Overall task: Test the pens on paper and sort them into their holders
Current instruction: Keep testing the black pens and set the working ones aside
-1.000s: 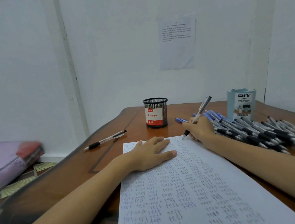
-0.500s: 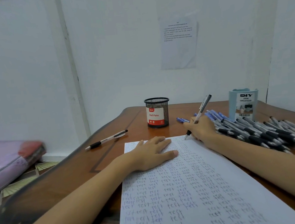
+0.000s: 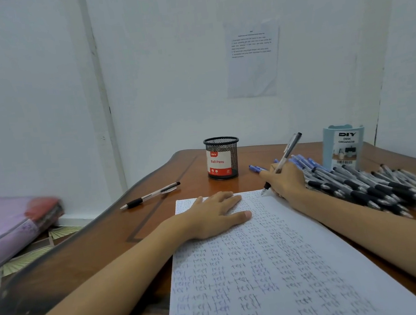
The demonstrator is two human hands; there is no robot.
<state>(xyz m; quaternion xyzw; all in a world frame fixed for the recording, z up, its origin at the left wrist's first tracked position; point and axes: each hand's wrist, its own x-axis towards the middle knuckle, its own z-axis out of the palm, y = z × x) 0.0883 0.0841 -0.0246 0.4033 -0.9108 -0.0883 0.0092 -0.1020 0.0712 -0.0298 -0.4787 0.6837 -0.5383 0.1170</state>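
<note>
Pen [image 3: 288,151] — clear barrel, black grip — tip on scribbled paper [image 3: 265,259].

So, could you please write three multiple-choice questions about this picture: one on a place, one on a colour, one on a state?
1. Where does the lone pen lie?
A) left of the mesh cup, on the table
B) inside the cup
C) on top of the cup

2. What colour is the desk organizer?
A) red
B) light blue
C) yellow

3. What is the left hand doing?
A) making a fist
B) lying flat on the paper
C) hanging off the table

Answers: 1 A, it lies on bare wood left of the cup; 2 B, its wall is pale blue; 3 B, it lies open on the written sheet.
</note>
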